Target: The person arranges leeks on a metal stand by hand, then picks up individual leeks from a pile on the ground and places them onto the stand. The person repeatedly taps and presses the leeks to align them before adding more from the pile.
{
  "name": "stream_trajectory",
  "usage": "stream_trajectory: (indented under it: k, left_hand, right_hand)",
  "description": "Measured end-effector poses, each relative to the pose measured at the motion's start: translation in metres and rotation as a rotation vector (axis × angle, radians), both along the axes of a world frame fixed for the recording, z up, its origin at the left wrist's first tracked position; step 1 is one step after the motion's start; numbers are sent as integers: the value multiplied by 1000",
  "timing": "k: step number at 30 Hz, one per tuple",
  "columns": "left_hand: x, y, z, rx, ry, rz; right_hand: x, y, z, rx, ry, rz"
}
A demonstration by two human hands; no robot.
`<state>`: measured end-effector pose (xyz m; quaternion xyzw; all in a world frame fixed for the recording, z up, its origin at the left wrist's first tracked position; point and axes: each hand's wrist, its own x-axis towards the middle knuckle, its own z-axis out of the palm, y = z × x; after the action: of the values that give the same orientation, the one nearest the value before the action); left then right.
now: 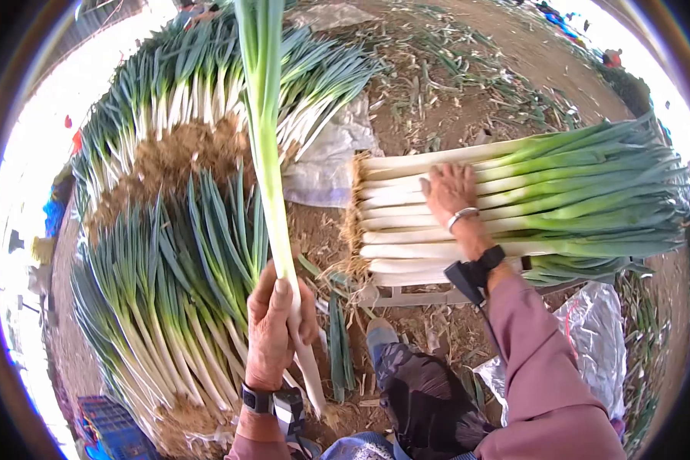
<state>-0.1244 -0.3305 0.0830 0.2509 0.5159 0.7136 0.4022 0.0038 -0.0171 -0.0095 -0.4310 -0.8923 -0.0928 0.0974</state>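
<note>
One leek (pixel 268 165) is held upright, slightly tilted, in my left hand (pixel 279 326), whose fingers wrap round its white stalk; its root end hangs below the hand. My right hand (pixel 449 193) lies with spread fingers on top of a row of trimmed leeks (pixel 537 192). These lie side by side on a low frame (pixel 414 297), their roots to the left and green leaves to the right. Left of my left hand is a large pile of leeks (pixel 157 299) with soil on the roots.
Behind is another leek pile (pixel 199 84). A pale plastic sheet (pixel 333 157) lies between the piles and the frame, and a silvery sheet (pixel 599 330) at the right. Leaf scraps (pixel 468 65) litter the soil. A plaid bag (pixel 115 429) is at lower left.
</note>
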Motion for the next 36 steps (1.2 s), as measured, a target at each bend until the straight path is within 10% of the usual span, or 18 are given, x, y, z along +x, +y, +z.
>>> stream_trajectory:
  k: [8, 36]
  left_hand:
    - [29, 173, 56, 404, 1106, 231]
    - [58, 323, -45, 378, 1138, -85]
  right_hand:
    - [5, -1, 0, -48, 54, 48]
    - [2, -2, -13, 117, -29, 31]
